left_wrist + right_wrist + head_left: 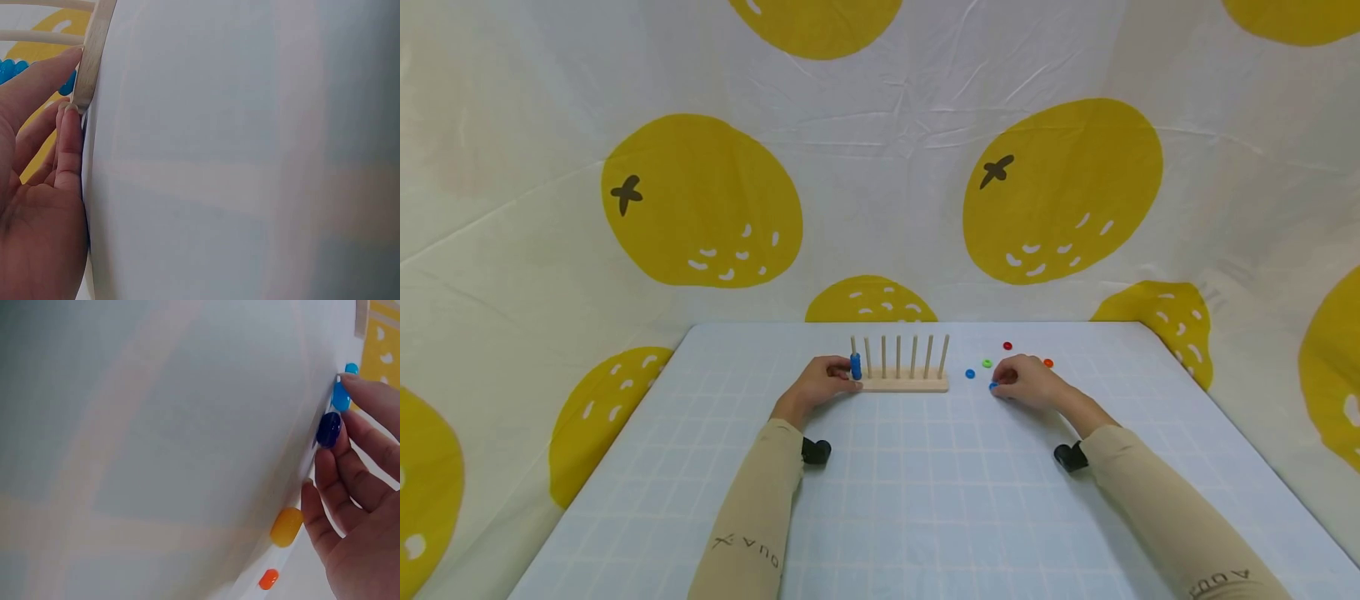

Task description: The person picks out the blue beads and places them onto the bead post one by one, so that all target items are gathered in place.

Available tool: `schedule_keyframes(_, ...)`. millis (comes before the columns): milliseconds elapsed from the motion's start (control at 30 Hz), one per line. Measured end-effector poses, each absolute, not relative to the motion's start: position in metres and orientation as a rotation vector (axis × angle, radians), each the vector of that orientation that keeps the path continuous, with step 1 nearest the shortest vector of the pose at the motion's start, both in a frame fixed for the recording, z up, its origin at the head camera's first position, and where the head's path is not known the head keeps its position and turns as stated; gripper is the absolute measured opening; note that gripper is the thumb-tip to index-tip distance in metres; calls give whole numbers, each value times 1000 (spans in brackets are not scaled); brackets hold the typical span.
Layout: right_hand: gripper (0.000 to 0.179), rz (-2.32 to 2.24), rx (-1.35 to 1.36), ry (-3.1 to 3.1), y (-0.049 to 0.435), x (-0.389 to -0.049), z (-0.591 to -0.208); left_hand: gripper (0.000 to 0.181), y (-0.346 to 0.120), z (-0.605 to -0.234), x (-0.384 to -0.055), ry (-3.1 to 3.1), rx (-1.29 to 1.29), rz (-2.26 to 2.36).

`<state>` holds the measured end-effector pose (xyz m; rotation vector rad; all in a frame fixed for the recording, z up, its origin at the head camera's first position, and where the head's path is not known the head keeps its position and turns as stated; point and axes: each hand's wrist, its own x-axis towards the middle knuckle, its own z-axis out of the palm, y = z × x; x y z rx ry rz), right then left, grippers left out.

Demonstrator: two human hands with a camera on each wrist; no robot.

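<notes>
A wooden peg rack (904, 386) with a row of upright pegs stands on the table; blue beads (856, 367) are stacked on its leftmost peg. My left hand (822, 380) grips the left end of the rack's base, thumb along the front edge and the other fingers round the end. To the right of the rack, my right hand (1028, 382) pinches a light blue bead (341, 397) between thumb and index finger, down at the tabletop. Just by its fingers lies a dark blue bead (329, 430). The other pegs carry no beads.
Loose on the table near my right hand lie a blue bead (970, 374), a green bead (987, 363), a red bead (1007, 345), an orange bead (1048, 362) and a yellow bead (287, 527). A fruit-print curtain (880, 208) hangs behind the table's far edge.
</notes>
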<state>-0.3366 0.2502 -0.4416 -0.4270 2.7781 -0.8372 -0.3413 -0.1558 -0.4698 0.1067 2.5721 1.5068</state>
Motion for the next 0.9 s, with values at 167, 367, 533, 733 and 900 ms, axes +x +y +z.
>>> schedule_keyframes(167, 18, -821, -439, 2788, 250, -339, -442, 49, -156, -471, -342, 2574, 107, 1504)
schedule_keyframes(367, 16, -792, -475, 2805, 250, -339, -443, 49, -156, -471, -341, 2567, 107, 1521)
schedule_keyframes(533, 16, -785, -491, 2829, 250, -338, -442, 49, -156, -469, -340, 2560, 100, 1522)
schedule_keyframes(733, 16, -780, -485, 2877, 251, -335, -433, 49, -156, -470, -341, 2567, 104, 1509)
schedule_keyframes(900, 18, -818, -503, 2904, 252, -332, -421, 49, -156, -469, -341, 2567, 100, 1512)
